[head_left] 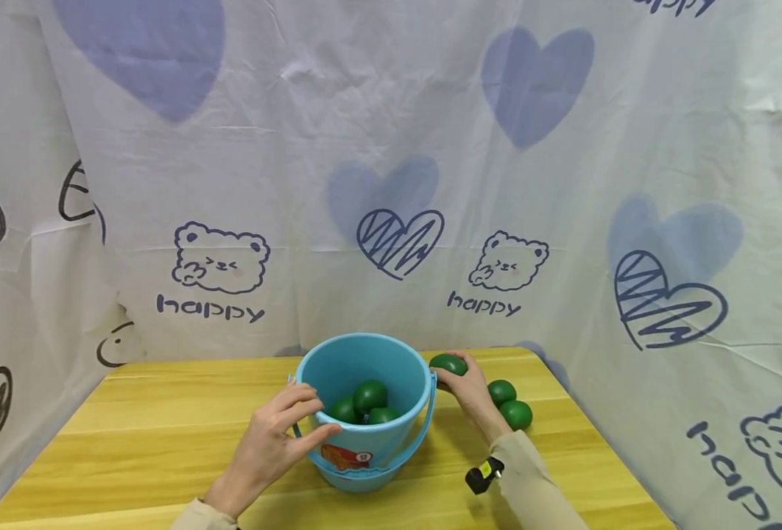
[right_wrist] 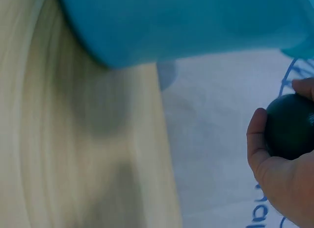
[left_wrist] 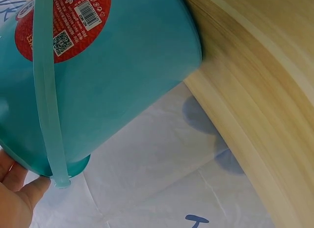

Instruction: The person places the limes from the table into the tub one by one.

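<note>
A light blue bucket with a handle and a red sticker stands upright on the table. My left hand holds its rim at the near left, also seen low in the left wrist view. Inside the bucket lie several round, smooth, dark green fruits; their exact kind is unclear. Just beyond the bucket's right side, my right hand holds another dark green fruit above the table. In the right wrist view, thumb and fingers curl around this fruit.
Two more dark green fruits rest on the wooden table, right of my right forearm. A small black device is at my right wrist. A white printed cloth hangs behind and beside the table.
</note>
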